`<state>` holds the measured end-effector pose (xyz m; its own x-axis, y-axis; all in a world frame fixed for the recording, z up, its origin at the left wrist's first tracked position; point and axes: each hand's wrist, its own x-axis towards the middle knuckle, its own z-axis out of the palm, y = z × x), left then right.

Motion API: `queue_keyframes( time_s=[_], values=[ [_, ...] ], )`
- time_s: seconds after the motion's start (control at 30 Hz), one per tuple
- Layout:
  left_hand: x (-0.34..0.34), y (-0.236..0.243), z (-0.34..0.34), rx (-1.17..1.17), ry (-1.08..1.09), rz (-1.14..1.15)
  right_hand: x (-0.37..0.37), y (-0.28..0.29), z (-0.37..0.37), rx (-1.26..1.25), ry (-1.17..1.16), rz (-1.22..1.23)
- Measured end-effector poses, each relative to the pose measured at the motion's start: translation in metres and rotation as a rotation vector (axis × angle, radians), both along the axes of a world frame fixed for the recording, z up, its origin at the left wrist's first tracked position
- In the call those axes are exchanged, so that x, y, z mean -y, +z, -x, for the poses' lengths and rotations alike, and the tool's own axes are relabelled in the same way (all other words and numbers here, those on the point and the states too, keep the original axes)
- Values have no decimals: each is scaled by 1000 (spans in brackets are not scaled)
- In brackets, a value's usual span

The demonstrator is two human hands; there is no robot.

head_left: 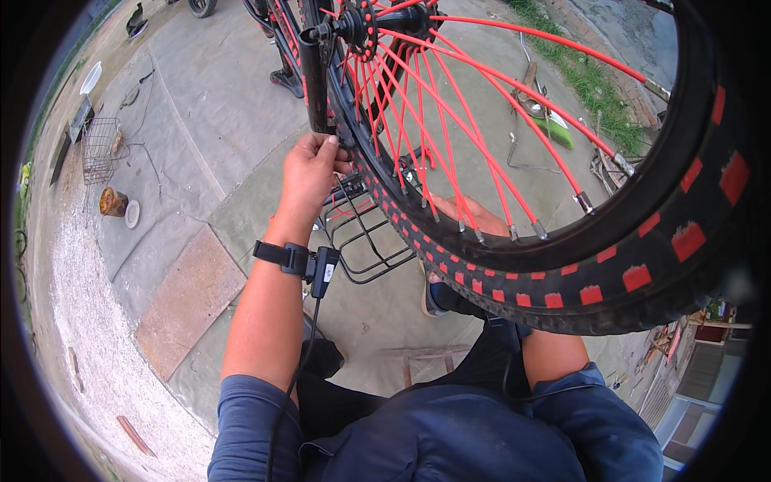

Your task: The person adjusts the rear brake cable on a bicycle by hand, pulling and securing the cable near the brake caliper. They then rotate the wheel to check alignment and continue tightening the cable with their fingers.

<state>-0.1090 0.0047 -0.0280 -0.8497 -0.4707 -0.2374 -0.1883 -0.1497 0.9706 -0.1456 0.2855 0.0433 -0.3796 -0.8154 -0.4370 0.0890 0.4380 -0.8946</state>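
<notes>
A bicycle wheel fills the upper right, with red spokes [546, 120], a black hub [401, 24] and a black tyre with red squares [610, 281]. A dark fork leg [316, 88] runs down from the hub. My left hand [321, 161] is closed at its lower end beside the tyre, pinching something I cannot make out. My right hand [470, 210] is behind the spokes and rim, partly hidden, so its grip is unclear. A black wire rack [373, 261] sits below the wheel. A strapped black device [321, 269] with a cable is on my left forearm.
At the left lie a wire basket [100, 149], a rusty can [112, 201], a white lid [132, 214] and a flat board [189, 305] on the paving [185, 104]. Tools and a green object [554, 128] lie beyond the spokes near grass. A low wooden stool [422, 353] is below me.
</notes>
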Motion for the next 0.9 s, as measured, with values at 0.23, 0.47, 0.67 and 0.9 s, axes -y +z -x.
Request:
queue_keyframes(
  time_s=[0.23,0.47,0.67,0.9],
  values=[
    [1,0,-2,-37,-3,-26,0,0,-2,-10,-2,4],
    [1,1,-3,-21,-5,9,-4,1,-1,-20,-18,7],
    [1,-1,-2,-43,-13,6,-15,3,-6,-51,-59,9],
    [3,-10,0,-92,2,9,-26,4,-9,-97,-115,22]
  ],
)
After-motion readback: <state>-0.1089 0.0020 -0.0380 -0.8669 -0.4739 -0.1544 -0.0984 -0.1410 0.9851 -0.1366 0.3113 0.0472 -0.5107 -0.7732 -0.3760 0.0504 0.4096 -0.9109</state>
